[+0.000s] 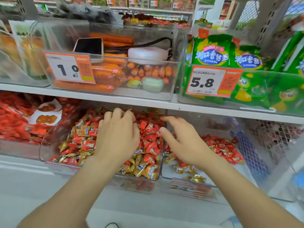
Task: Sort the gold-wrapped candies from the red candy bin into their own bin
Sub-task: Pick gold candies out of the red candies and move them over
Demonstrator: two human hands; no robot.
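Observation:
A clear bin (pixel 49 142) on the lower shelf holds a mixed heap of red candies (pixel 148 129) and gold-wrapped candies (pixel 143 170). My left hand (pixel 118 134) lies palm down on this heap, its fingertips curled into the candies at the back, and what they hold is hidden. To the right stands a second clear bin (pixel 213 171) with a few gold candies (pixel 184 168) at its front and red candies (pixel 225 148) further right. My right hand (pixel 181 140) hovers over the wall between the two bins, index finger and thumb stretched out with nothing between them.
The upper shelf edge (pixel 181 106) hangs close over the bins' backs. Above it stand a bin of orange sausages (pixel 105 73) with a phone (pixel 89 46) and a white case (pixel 146 52), and green snack bags (pixel 212 50). Red packets (pixel 14 122) fill the left bin.

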